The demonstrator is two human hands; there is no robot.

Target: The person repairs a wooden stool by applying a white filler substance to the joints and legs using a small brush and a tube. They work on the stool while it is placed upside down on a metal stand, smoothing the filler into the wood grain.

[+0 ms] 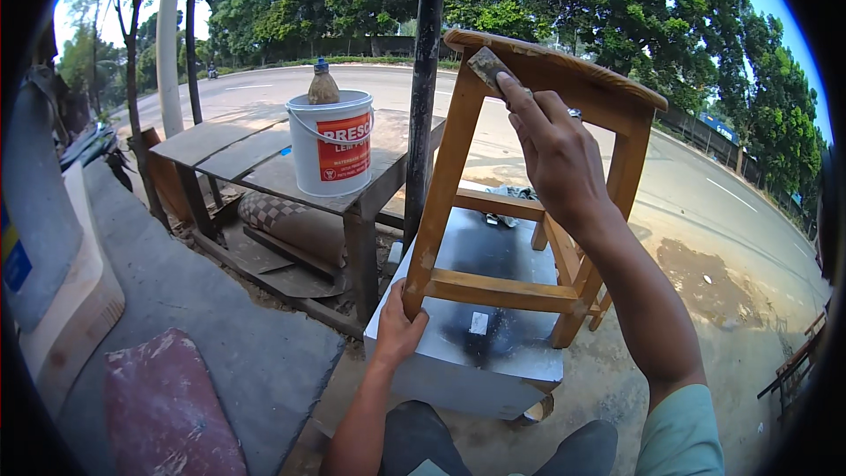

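Note:
A varnished wooden stool (493,289) stands tilted on a white box-like surface (458,344) with a dark patch on top. My left hand (398,324) is closed round the foot of its near left leg. Up at the seat's left end, my right hand (555,145) pinches a small flat grey-brown block (490,69). This block lies against the top of the leg, just under the seat's edge. Its exact kind is hard to make out. A ring shows on one finger of that hand.
Left of the stool, a worn wooden table (242,163) bears a white bucket (304,145) holding a dusty bottle (323,85). A black pole (425,79) rises between table and stool. A dark red board (176,405) lies at lower left. A crumpled cloth (511,194) sits behind the stool's rungs.

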